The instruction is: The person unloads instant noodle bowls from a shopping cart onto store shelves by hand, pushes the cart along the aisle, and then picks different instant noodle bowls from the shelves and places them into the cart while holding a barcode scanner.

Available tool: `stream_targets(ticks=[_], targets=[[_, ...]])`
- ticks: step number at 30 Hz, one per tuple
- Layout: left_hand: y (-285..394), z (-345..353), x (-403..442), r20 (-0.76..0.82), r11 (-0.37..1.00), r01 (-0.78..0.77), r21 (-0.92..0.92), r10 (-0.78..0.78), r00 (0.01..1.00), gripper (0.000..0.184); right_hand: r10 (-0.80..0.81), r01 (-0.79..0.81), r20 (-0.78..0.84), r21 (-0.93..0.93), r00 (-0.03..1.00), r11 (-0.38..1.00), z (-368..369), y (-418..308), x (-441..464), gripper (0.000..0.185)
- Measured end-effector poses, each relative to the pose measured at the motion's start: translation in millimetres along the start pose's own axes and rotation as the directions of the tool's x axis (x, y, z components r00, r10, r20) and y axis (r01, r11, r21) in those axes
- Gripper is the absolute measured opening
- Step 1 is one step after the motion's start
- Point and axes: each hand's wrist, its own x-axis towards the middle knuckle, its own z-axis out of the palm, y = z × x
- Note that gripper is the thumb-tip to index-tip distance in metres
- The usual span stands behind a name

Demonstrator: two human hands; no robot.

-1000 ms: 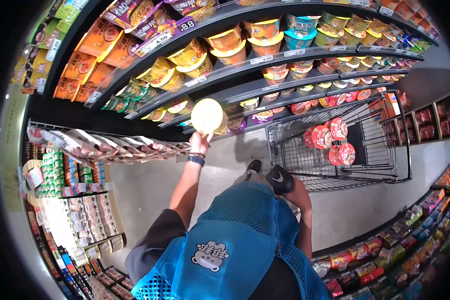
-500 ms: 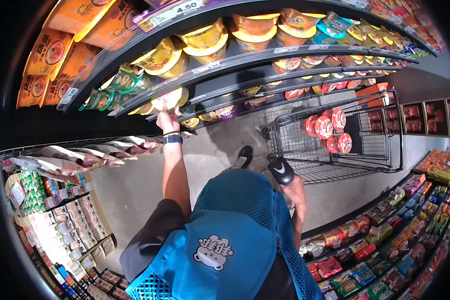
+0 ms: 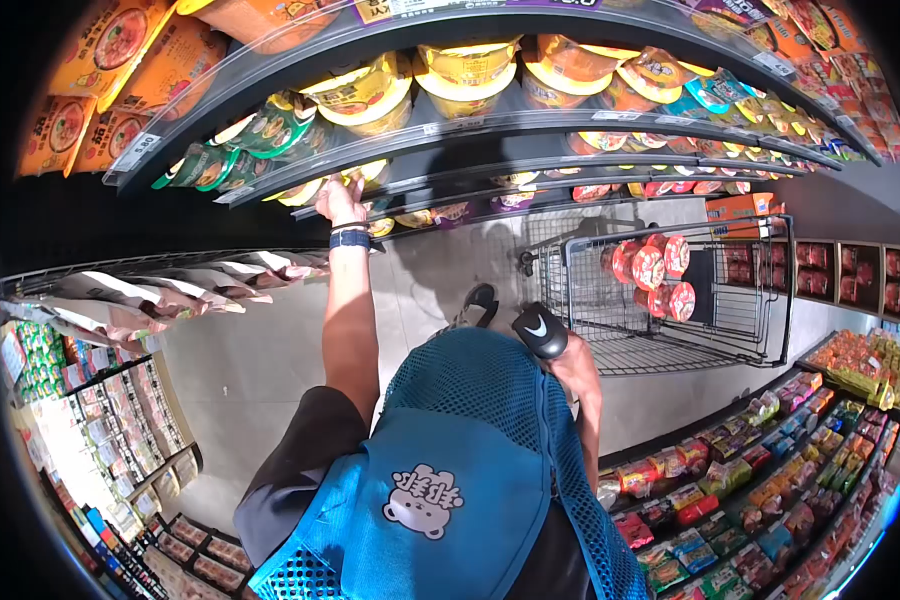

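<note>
My left hand, with a dark watch band on its wrist, reaches in under the edge of a shelf at upper left. Its fingers curl against a yellow instant noodle bowl, mostly hidden by the shelf lip and the hand. My right hand is low beside the shopping cart, its fingers partly hidden. It is closed on a rounded black object with a white swoosh, whose kind I cannot make out. Red-lidded instant noodle bowls sit in the wire shopping cart to the right.
Curved shelves of noodle bowls run across the top. Orange noodle packs stand at upper left. Hanging pale packets line the left side. Shelves of colourful packets fill the lower right. A shoe rests on the grey floor.
Half a second ago, a pale bowl lid showed in my left hand. Now the hand is slightly higher and that lid is out of sight. The black object has shifted slightly left.
</note>
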Motion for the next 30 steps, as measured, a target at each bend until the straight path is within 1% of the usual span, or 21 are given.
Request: stream_targets(ticks=[2, 3, 5, 7, 9, 10, 13, 14, 15, 17, 18, 19, 20, 21, 22, 23, 24, 25, 26, 30], targets=[[-4, -8, 3, 0.072, 1.000, -0.002, -0.013, 0.003, 0.997, 0.018, 0.050, -0.049, 0.017, -0.063, 0.999, 0.997, -6, -10, -3, 0.026], [-6, -8, 6, 0.050, 1.000, -0.010, -0.006, 0.011, 0.999, 0.018, 0.076, -0.073, 0.026, -0.095, 0.997, 0.993, -9, -13, -4, 0.027], [-4, -8, 4, 0.073, 1.000, -0.020, 0.015, 0.019, 0.997, 0.019, 0.068, -0.065, 0.016, -0.132, 0.998, 0.989, -8, -6, -7, 0.027], [-4, -7, 2, 0.052, 0.999, -0.025, 0.032, 0.024, 0.998, 0.024, 0.051, -0.049, 0.009, -0.170, 0.999, 0.984, -8, 0, -9, 0.027], [-2, -7, 0, 0.035, 0.999, -0.026, 0.035, 0.025, 0.999, 0.028, 0.051, -0.047, 0.015, -0.169, 0.999, 0.985, -9, 1, -9, 0.027], [-4, -11, 3, 0.043, 0.999, -0.019, 0.034, 0.017, 0.999, 0.036, 0.049, -0.045, 0.020, -0.168, 0.999, 0.985, -10, 1, -10, 0.027], [-2, -31, 17, -0.019, 1.000, -0.008, 0.004, 0.008, 1.000, 0.045, 0.042, -0.041, -0.003, -0.200, 0.999, 0.979, -9, 12, -11, 0.027], [3, -39, 25, -0.003, 1.000, -0.022, -0.001, 0.022, 1.000, 0.048, 0.046, -0.044, 0.006, -0.212, 0.999, 0.976, -10, 15, -11, 0.025], [6, -46, 33, -0.025, 0.998, -0.057, -0.011, 0.057, 0.998, 0.045, 0.052, -0.048, 0.013, -0.222, 0.999, 0.974, -12, 18, -11, 0.023], [20, -52, 52, -0.116, 0.995, -0.076, -0.062, 0.069, 0.991, 0.045, 0.054, -0.045, 0.033, -0.232, 0.998, 0.972, -15, 28, -14, 0.022], [26, -51, 58, -0.204, 0.994, -0.084, -0.077, 0.066, 0.977, 0.047, 0.047, -0.035, 0.046, -0.233, 0.998, 0.972, -17, 34, -14, 0.022], [30, -54, 72, -0.232, 0.990, -0.096, -0.102, 0.070, 0.970, 0.046, 0.039, -0.024, 0.060, -0.236, 0.997, 0.971, -18, 37, -13, 0.022], [36, -53, 80, -0.244, 0.986, -0.124, -0.116, 0.092, 0.965, 0.044, 0.056, -0.043, 0.045, -0.250, 0.997, 0.967, -21, 22, -14, 0.022], [40, -55, 85, -0.258, 0.980, -0.152, -0.131, 0.114, 0.959, 0.042, 0.068, -0.055, 0.040, -0.266, 0.997, 0.962, -20, 27, -14, 0.022], [48, -50, 75, -0.311, 0.982, -0.158, -0.105, 0.118, 0.943, 0.038, 0.079, -0.066, 0.035, -0.282, 0.996, 0.957, -19, 34, -14, 0.022], [47, -52, 87, -0.291, 0.967, -0.207, -0.149, 0.158, 0.944, 0.033, 0.090, -0.077, 0.030, -0.299, 0.995, 0.951, -17, 40, -14, 0.022], [53, -49, 91, -0.315, 0.973, -0.183, -0.142, 0.131, 0.940, 0.030, 0.078, -0.075, -0.001, -0.298, 0.997, 0.952, -14, 46, -14, 0.023], [59, -46, 93, -0.339, 0.978, -0.158, -0.136, 0.104, 0.935, 0.027, 0.084, -0.078, 0.008, -0.302, 0.996, 0.950, -12, 50, -14, 0.023], [63, -45, 91, -0.339, 0.981, -0.148, -0.129, 0.096, 0.936, 0.021, 0.090, -0.080, 0.017, -0.307, 0.996, 0.948, -12, 53, -15, 0.023], [68, -51, 95, -0.298, 0.980, -0.122, -0.157, 0.071, 0.952, 0.017, 0.119, -0.091, 0.062, -0.347, 0.991, 0.934, -3, 67, -18, 0.027]])
